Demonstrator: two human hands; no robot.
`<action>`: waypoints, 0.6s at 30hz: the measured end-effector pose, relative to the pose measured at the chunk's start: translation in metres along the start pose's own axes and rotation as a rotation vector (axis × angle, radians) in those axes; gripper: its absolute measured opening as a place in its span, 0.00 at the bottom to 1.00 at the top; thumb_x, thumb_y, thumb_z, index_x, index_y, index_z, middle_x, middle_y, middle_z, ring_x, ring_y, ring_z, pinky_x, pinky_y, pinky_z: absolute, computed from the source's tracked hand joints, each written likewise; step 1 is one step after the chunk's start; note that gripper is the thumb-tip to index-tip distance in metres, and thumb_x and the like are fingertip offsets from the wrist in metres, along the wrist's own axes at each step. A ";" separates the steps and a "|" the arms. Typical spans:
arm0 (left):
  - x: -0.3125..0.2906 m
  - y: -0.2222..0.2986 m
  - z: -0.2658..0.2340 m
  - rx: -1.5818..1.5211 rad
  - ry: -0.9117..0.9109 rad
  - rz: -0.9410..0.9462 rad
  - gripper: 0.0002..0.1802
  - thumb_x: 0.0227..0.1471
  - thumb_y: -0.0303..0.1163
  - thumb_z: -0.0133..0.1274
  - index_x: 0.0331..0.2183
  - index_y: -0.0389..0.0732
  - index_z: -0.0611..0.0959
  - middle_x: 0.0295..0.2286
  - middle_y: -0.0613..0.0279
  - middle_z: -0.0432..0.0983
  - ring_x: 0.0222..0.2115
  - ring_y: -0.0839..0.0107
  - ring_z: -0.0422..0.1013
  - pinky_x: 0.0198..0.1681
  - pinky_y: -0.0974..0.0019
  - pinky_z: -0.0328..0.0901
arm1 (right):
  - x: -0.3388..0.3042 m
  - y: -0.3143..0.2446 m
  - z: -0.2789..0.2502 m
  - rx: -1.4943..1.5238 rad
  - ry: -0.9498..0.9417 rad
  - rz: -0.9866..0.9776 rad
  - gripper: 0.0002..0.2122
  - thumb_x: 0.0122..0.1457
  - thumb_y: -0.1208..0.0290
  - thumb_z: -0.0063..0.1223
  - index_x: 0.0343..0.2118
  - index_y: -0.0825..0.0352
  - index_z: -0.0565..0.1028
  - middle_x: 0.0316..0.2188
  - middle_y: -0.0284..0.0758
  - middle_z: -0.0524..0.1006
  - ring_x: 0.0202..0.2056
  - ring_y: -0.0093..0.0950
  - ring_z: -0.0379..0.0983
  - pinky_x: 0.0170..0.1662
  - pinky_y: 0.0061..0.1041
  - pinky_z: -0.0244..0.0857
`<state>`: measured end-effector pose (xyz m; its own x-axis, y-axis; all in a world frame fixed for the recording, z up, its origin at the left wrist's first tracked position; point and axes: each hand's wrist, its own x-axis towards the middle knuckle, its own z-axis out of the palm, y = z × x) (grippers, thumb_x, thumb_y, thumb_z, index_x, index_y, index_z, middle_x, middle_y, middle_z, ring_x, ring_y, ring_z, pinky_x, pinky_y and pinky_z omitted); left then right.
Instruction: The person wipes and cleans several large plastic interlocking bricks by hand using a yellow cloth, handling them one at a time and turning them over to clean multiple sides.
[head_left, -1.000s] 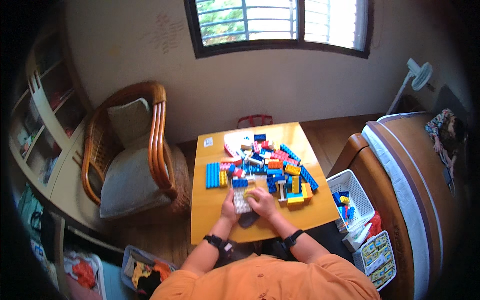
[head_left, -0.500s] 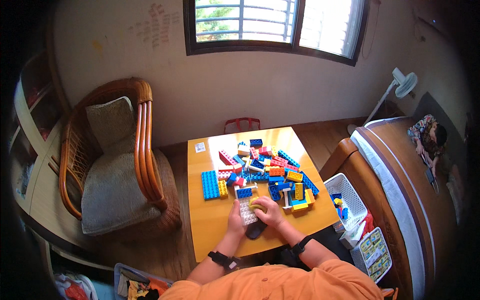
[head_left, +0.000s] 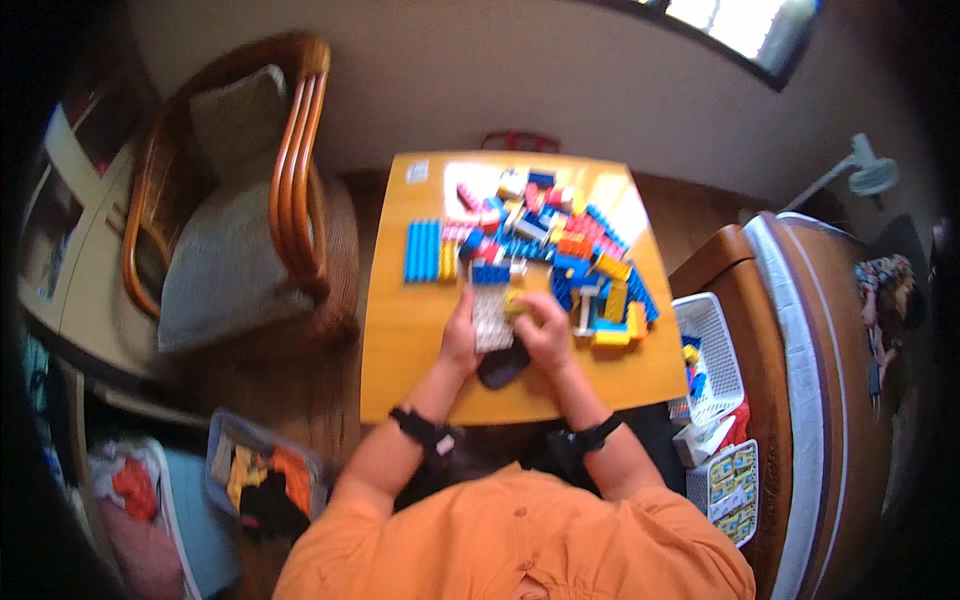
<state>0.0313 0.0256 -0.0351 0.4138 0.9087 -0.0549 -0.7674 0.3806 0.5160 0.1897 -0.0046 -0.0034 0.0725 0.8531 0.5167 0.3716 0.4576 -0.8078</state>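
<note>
orange table [head_left: 420, 350], blue, red and yellow bricks [head_left: 560, 250], white basket [head_left: 712, 355]

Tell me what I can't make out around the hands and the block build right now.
Head view only:
- Underside of the white block plate: covered by the left hand.
- Yellow block: partly behind the right hand; its grip unclear.
- Dark object below the plate: blurred, kind untellable.
- Block pile: pieces too small, motion-blurred.
- White basket: contents partly hidden by its rim.

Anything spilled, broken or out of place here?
Nothing stands out. The loose plastic building bricks all lie on the wooden table; both hands, left and right, hold a white brick plate.
</note>
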 end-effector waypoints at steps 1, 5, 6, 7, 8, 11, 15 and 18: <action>0.006 0.000 -0.009 0.005 -0.003 0.002 0.34 0.67 0.57 0.28 0.54 0.38 0.73 0.46 0.54 0.78 0.44 0.60 0.76 0.51 0.56 0.70 | 0.003 0.000 -0.001 0.040 -0.007 0.001 0.09 0.49 0.79 0.54 0.35 0.70 0.79 0.33 0.42 0.78 0.38 0.39 0.76 0.45 0.30 0.69; 0.007 0.002 0.019 -0.035 0.037 0.029 0.36 0.67 0.57 0.26 0.54 0.36 0.72 0.47 0.53 0.76 0.46 0.60 0.75 0.51 0.57 0.70 | 0.001 0.003 -0.009 0.075 0.027 -0.053 0.10 0.48 0.82 0.57 0.35 0.69 0.79 0.34 0.42 0.78 0.39 0.38 0.76 0.45 0.30 0.69; 0.008 0.005 0.022 -0.014 0.020 0.042 0.36 0.68 0.57 0.26 0.54 0.36 0.72 0.48 0.53 0.76 0.47 0.60 0.75 0.52 0.57 0.69 | 0.001 0.001 -0.008 0.087 0.030 -0.057 0.10 0.48 0.82 0.57 0.35 0.69 0.79 0.34 0.42 0.78 0.39 0.38 0.76 0.45 0.30 0.69; 0.008 0.002 0.021 0.005 0.006 0.047 0.36 0.68 0.56 0.25 0.54 0.35 0.72 0.48 0.52 0.75 0.47 0.60 0.75 0.52 0.58 0.69 | -0.002 -0.006 -0.008 0.073 0.019 -0.099 0.11 0.48 0.82 0.59 0.36 0.68 0.80 0.35 0.42 0.78 0.40 0.38 0.76 0.46 0.30 0.70; 0.009 0.001 0.019 0.014 0.007 0.043 0.36 0.68 0.56 0.25 0.54 0.35 0.72 0.48 0.52 0.75 0.47 0.60 0.75 0.52 0.58 0.69 | -0.005 -0.010 -0.007 0.057 0.011 -0.143 0.12 0.48 0.82 0.60 0.37 0.68 0.80 0.36 0.42 0.78 0.41 0.39 0.76 0.46 0.31 0.70; 0.014 -0.002 0.015 0.216 -0.048 0.016 0.34 0.69 0.54 0.26 0.54 0.35 0.72 0.46 0.53 0.76 0.44 0.61 0.75 0.51 0.58 0.70 | -0.010 -0.016 -0.006 -0.005 -0.096 -0.172 0.13 0.49 0.81 0.62 0.39 0.64 0.82 0.38 0.42 0.78 0.40 0.40 0.77 0.45 0.30 0.72; 0.016 -0.006 0.009 0.205 -0.057 0.016 0.33 0.69 0.53 0.27 0.54 0.36 0.73 0.46 0.53 0.76 0.45 0.61 0.75 0.51 0.57 0.70 | -0.008 -0.018 -0.007 -0.066 -0.066 -0.089 0.11 0.50 0.79 0.62 0.38 0.65 0.82 0.37 0.41 0.78 0.40 0.40 0.77 0.44 0.31 0.71; 0.013 -0.008 0.020 0.200 -0.020 0.047 0.33 0.69 0.53 0.28 0.55 0.36 0.72 0.47 0.53 0.75 0.46 0.61 0.75 0.51 0.57 0.71 | -0.007 0.000 -0.010 -0.174 0.020 -0.025 0.08 0.52 0.75 0.60 0.36 0.64 0.81 0.36 0.40 0.79 0.38 0.40 0.77 0.40 0.32 0.72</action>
<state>0.0526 0.0313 -0.0223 0.3907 0.9205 -0.0107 -0.6745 0.2942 0.6771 0.1983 -0.0129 -0.0044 0.0789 0.8362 0.5428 0.5277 0.4269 -0.7344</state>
